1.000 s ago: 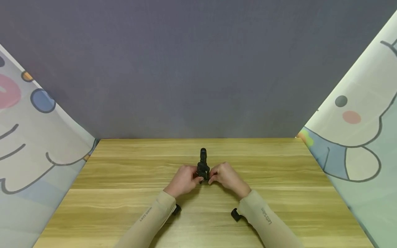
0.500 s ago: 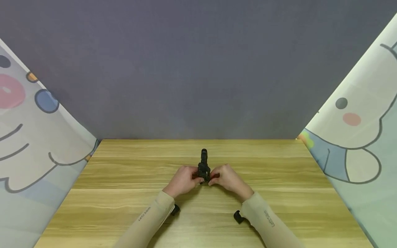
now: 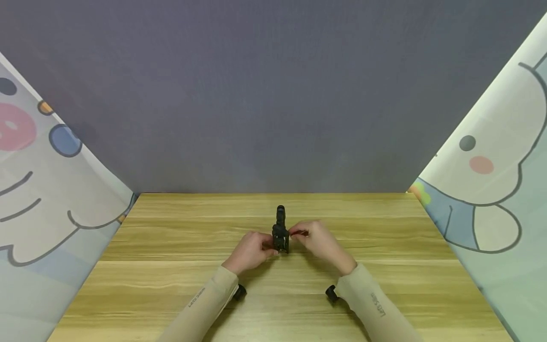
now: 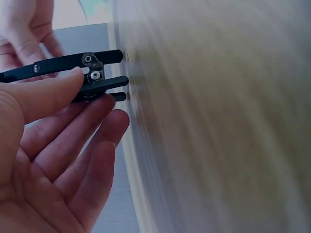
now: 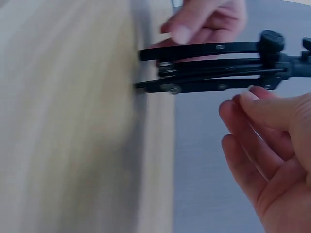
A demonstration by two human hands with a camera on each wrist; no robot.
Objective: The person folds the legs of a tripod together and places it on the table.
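Note:
A small black tripod (image 3: 279,230) stands upright on the wooden table, its legs folded close together. Its foot ends show in the left wrist view, right at the tabletop, with small metal joints linking the legs (image 4: 104,87). My left hand (image 3: 249,249) holds the lower legs from the left, thumb on one side and fingers behind. From the right, my right hand (image 3: 318,240) pinches at the upper part of a leg, thumb and index fingertips just below the collar in the right wrist view. A round knob (image 5: 271,41) sits at that collar. The right hand's other fingers are loosely curled, off the tripod.
The wooden table (image 3: 171,285) ends at a grey back panel (image 3: 273,95). Cartoon-printed sheets (image 3: 483,190) flank it on both sides. Black wrist-worn devices (image 3: 240,292) stick out from under both sleeves.
My right hand has moved up along the tripod, from the lower end of the legs to higher on it. The left hand has shifted slightly left and down, and the tripod stays in place.

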